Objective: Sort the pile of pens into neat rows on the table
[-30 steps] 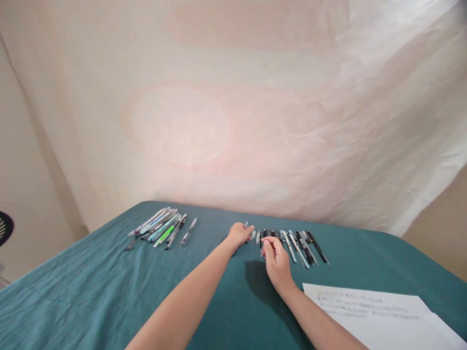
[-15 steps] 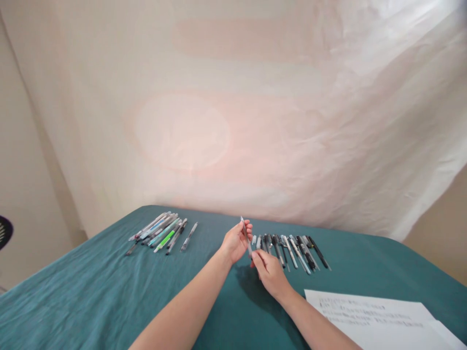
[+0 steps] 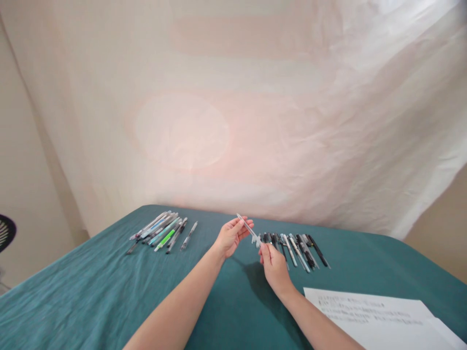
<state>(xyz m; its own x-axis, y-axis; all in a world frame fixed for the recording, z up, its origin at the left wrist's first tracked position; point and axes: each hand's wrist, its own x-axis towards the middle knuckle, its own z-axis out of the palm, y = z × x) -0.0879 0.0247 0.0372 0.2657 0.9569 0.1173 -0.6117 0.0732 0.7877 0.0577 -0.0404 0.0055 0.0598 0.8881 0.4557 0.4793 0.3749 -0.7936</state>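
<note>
A slim, pale pen [image 3: 249, 229] is raised above the table, slanting from upper left down to the right. My left hand [image 3: 230, 238] pinches its upper part between thumb and fingers. The lower end sits in the closed fingers of my right hand [image 3: 274, 268], which hide its tip. Just behind my right hand lies a row of mostly black and white pens [image 3: 299, 250], some of them covered by the hand. Left of my hands, a single clear pen [image 3: 189, 236] rests apart from a pile of pens [image 3: 160, 228].
A dark green cloth [image 3: 91, 291] covers the table. White sheets with blurred handwriting [image 3: 379, 316] lie at the front right. A pale sheet [image 3: 233, 121] hangs behind the table. Part of a black fan [image 3: 6, 232] shows at the left edge.
The pen has turned from nearly upright to a more slanted position. My left hand has shifted slightly left and my right hand slightly right.
</note>
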